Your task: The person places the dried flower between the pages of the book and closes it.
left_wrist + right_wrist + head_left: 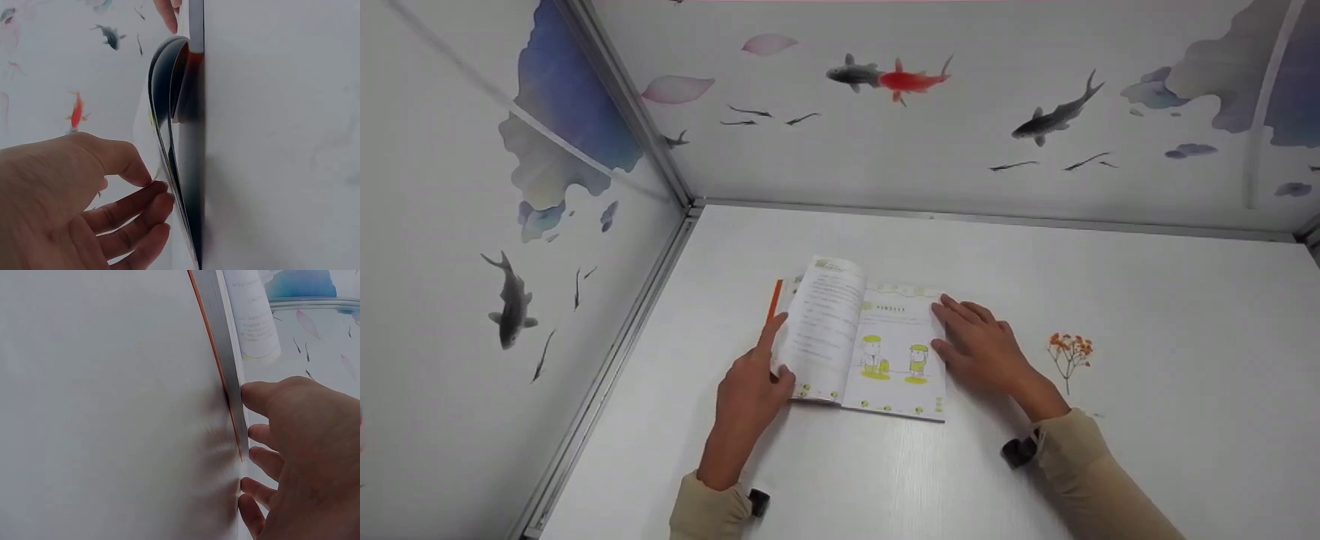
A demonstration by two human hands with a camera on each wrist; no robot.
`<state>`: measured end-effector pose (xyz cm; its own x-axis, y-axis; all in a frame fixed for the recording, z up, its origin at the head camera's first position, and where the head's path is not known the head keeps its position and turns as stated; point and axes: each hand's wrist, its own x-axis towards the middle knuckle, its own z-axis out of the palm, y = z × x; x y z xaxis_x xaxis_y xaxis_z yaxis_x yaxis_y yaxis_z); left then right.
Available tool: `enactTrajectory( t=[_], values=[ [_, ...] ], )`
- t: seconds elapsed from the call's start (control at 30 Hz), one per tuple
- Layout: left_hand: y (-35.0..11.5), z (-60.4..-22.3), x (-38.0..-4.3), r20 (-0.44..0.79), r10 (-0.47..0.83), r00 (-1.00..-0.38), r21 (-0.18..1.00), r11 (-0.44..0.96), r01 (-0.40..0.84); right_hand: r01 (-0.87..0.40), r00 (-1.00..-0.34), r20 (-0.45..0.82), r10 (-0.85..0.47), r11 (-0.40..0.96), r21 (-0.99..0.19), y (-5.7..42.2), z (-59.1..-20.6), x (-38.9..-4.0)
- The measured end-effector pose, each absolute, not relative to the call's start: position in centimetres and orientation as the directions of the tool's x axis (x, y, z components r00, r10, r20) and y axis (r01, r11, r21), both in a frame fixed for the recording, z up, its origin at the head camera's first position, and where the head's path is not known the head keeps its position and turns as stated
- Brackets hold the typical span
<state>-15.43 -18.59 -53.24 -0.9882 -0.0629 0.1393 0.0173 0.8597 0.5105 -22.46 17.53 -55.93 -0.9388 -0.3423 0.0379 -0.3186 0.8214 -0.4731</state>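
The open book [851, 341] lies on the white table [622, 465] between my hands. My left hand [750, 394], fingers loosely extended, touches the arched left pages [825, 330]; my right hand [988, 349], similarly relaxed, rests on the right page [896, 394] at its outer edge. Neither grips anything. Tabletop surrounds the book; the back panel [930, 150] stands well apart beyond it. The spine runs lengthwise away from me, leaning slightly right; page tops point away.

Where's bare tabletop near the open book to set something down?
Bare white table: behind the open book, up to the back rail; in front, between the two black wrist devices; right of the orange flowers. Crowded: the book's sides, with the left hand at its left page and the right hand at its right edge.
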Motion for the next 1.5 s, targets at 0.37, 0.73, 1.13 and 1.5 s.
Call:
enactTrajectory(
  t=[0.37,0.73,1.13,1.5],
  values=[
    [-19.3,-53.9,-15.4,0.137,0.013,-0.991,0.363,0.93,0.062,-0.36,-0.927,0.094,-0.362,0.795,-0.488,17.3,-55.8,-22.3],
    [-19.2,-53.8,-15.4,0.165,0.016,-0.986,0.316,0.946,0.069,-0.366,-0.925,0.097,-0.367,0.794,-0.486,17.0,-55.8,-22.3],
    [-18.7,-54.4,-16.3,0.109,0.238,-0.965,0.429,0.865,0.262,-0.352,-0.928,0.072,-0.366,0.797,-0.491,16.9,-55.9,-22.5],
    [-17.8,-53.8,-16.7,0.023,0.245,-0.969,0.443,0.867,0.23,-0.341,-0.928,0.045,-0.37,0.796,-0.499,17.6,-55.2,-22.9]
  ],
)
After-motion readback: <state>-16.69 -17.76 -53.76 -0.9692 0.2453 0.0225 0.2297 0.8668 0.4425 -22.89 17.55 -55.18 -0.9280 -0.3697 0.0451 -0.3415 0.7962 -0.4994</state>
